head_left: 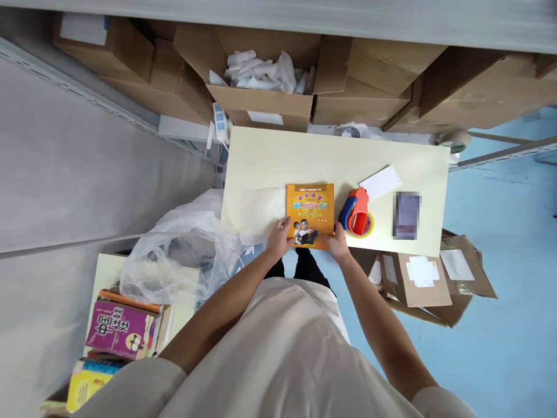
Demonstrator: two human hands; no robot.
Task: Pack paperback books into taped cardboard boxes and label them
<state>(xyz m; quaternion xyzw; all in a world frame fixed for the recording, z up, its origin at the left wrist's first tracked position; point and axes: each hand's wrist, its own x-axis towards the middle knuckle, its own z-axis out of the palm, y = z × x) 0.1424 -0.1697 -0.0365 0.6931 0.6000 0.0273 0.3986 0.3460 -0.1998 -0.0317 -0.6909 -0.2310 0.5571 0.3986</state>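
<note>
An orange book with Chinese lettering and a picture of two children on its cover is at the front edge of the pale table. My left hand grips its lower left edge, thumb on the cover. On the opposite edge, my right hand is closed on the lower right side. Fingers under the book are hidden. Just right of it lies a red and blue tape dispenser with a yellow-edged roll. A thin white sheet or bag lies to the book's left.
White slips and a blurred-out dark object lie on the table's right. Behind stand cardboard boxes, one holding white wrapping. Clear plastic and stacked books are at the left. Flattened cartons are on the floor at right.
</note>
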